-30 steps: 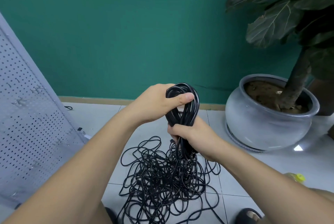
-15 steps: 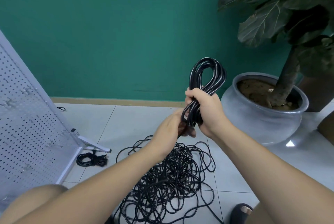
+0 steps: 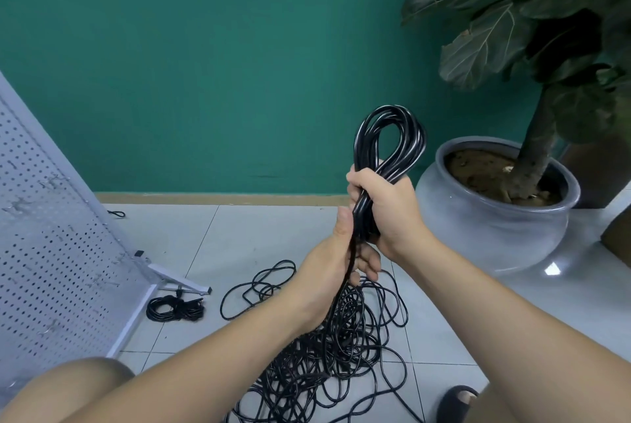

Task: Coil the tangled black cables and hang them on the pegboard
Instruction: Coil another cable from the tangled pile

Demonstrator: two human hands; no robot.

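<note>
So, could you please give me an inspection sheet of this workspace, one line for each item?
Surface: tiled floor, pale, glossy.
Job's things: coil held upright; pegboard slanted at left, no cable hung on the visible part.
Clutter: sandal at the lower edge.
Hands: right hand grips the coil's middle; left hand holds the strand just below.
Cables: tangle on the floor under the hands; bundle by the pegboard's foot.
Surroundings: green wall; pot with plant at right.
</note>
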